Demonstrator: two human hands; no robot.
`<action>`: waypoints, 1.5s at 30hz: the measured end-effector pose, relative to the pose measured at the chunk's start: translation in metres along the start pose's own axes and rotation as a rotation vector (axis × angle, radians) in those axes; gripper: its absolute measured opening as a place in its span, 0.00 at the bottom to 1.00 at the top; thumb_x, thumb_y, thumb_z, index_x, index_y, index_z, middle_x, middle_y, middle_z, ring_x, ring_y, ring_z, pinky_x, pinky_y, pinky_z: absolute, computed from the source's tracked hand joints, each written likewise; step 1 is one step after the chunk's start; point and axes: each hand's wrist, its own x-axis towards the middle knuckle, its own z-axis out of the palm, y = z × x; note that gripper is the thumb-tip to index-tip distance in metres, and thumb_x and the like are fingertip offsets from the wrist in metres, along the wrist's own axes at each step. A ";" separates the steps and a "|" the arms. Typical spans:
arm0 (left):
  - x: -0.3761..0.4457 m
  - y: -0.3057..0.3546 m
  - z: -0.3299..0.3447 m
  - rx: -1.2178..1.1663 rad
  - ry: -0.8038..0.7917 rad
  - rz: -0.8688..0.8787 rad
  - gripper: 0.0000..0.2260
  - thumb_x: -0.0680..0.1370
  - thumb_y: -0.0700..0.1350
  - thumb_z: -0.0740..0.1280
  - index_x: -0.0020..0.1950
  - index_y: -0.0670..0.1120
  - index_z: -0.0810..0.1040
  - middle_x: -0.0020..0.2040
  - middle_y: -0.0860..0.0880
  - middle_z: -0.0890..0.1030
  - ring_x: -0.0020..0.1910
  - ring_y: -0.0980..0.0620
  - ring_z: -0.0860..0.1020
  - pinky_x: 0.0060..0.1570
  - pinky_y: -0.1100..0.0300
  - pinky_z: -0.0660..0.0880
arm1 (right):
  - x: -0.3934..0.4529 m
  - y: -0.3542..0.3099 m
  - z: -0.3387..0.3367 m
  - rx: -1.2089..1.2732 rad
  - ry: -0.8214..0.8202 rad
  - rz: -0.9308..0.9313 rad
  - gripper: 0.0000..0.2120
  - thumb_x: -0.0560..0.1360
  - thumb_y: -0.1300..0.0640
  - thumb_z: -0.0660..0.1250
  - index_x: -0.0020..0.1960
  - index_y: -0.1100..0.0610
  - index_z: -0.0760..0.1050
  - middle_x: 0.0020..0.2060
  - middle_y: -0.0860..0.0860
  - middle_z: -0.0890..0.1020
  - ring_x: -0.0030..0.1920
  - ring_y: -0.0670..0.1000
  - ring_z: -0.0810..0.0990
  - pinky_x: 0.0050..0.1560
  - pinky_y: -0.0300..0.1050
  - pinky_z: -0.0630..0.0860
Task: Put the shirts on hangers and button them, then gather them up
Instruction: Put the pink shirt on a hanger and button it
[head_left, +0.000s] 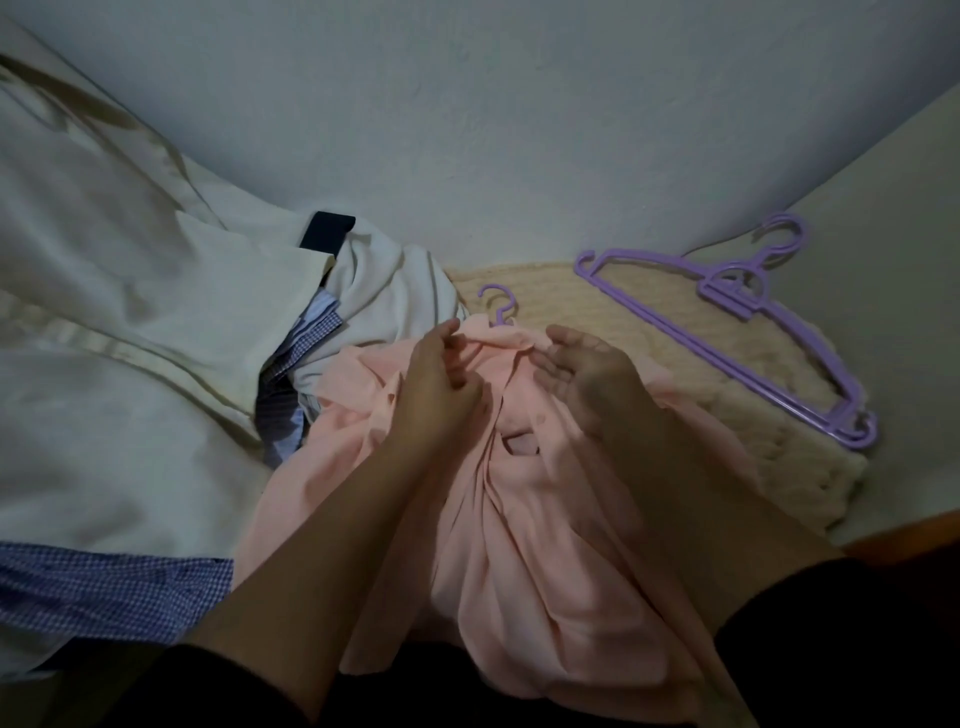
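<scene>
Pink shirt (519, 519) appeared light, limp and slippery. Left hand (441, 384) pinched its collar; right hand (587, 374) lay open, fingers relaxed, alongside.

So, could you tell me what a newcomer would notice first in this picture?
The pink shirt in the middle, with both hands at its collar: the left hand pinches the fabric, the right hand rests beside it. A purple hanger hook pokes out above the collar. Spare purple hangers lie to the right.
</scene>
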 end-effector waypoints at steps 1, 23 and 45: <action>-0.008 -0.005 0.002 0.047 0.029 0.030 0.30 0.73 0.35 0.67 0.72 0.51 0.63 0.59 0.53 0.73 0.50 0.60 0.75 0.51 0.70 0.72 | -0.001 0.005 -0.005 -0.069 0.007 0.000 0.16 0.77 0.70 0.59 0.65 0.63 0.70 0.55 0.61 0.77 0.55 0.57 0.79 0.56 0.47 0.76; -0.048 -0.018 0.010 0.099 0.074 -0.043 0.18 0.75 0.42 0.70 0.62 0.53 0.71 0.42 0.54 0.81 0.41 0.69 0.77 0.41 0.78 0.68 | -0.037 0.060 -0.023 -1.038 0.167 -0.433 0.12 0.72 0.67 0.64 0.53 0.61 0.80 0.48 0.57 0.83 0.46 0.52 0.79 0.43 0.32 0.65; -0.067 0.001 0.015 -0.269 0.042 -0.165 0.17 0.74 0.33 0.69 0.60 0.46 0.71 0.42 0.43 0.84 0.41 0.71 0.78 0.44 0.75 0.72 | -0.048 0.060 -0.007 -0.802 0.131 -0.388 0.10 0.70 0.68 0.65 0.48 0.57 0.76 0.34 0.53 0.80 0.36 0.48 0.77 0.39 0.32 0.70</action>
